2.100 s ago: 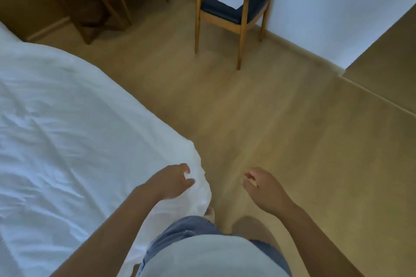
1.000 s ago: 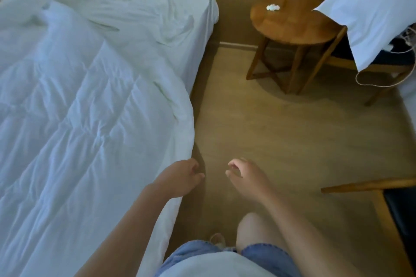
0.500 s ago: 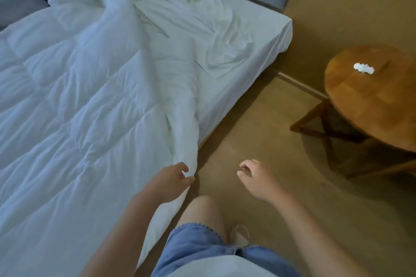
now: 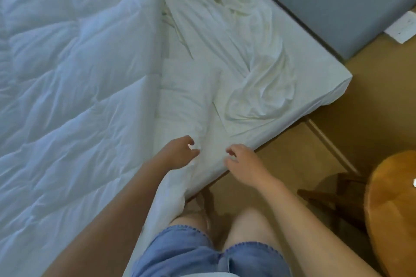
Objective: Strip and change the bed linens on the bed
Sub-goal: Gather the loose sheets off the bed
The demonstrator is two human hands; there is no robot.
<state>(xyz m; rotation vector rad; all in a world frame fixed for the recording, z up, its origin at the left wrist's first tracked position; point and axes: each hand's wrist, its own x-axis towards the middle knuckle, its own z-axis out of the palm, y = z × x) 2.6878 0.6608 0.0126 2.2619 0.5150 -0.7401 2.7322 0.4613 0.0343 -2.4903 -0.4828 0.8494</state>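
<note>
My left hand (image 4: 177, 154) is over the edge of the white duvet (image 4: 67, 96). The fingers are curled, and thumb and forefinger sit close together with fabric right at them. Pinching it or only touching, I can't tell from this angle. The duvet spreads wide to the left of that hand and drapes down off the side beneath my wrist. My right hand (image 4: 244, 164) hovers just beside the left, fingers loosely curled, nothing in it, above the mattress (image 4: 326, 96) edge. Beyond both hands lies the rumpled sheet (image 4: 258, 87), bunched in folds. Farther beyond stands the grey headboard (image 4: 337, 7). Well off to the right of my right hand, there's a round wooden table (image 4: 391, 209).
</note>
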